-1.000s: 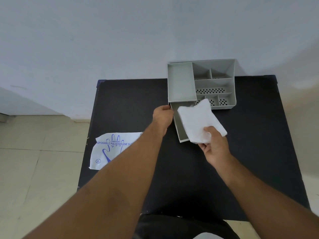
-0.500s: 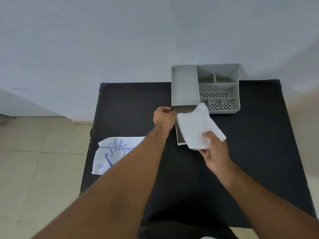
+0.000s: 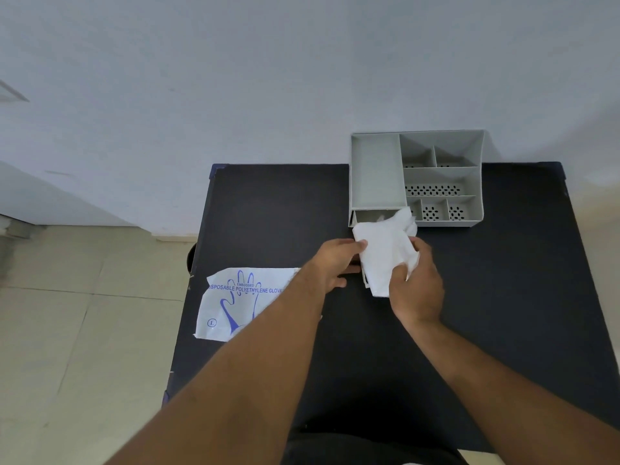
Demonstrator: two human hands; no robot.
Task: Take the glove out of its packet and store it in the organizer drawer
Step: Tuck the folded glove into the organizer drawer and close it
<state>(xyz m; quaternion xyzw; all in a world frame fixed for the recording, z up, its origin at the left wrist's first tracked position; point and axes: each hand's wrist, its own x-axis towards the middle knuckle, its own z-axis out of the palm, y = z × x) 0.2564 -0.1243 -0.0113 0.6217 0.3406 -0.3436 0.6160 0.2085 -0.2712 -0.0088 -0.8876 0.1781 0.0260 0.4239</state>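
Observation:
The folded white glove hangs over the pulled-out drawer at the front left of the grey organizer. Most of the drawer is hidden under the glove. My right hand grips the glove's near right part. My left hand pinches the glove's left edge with thumb and fingers. The empty white packet, printed with a blue hand outline, lies flat at the table's left edge, partly under my left forearm.
The black table stands against a pale wall, with tiled floor to its left. The organizer's open compartments, some with perforated bottoms, sit at the table's back edge.
My left hand has left the drawer's side and taken hold of the glove's left edge. The right hand has lowered the glove onto the drawer, and the glove is more crumpled.

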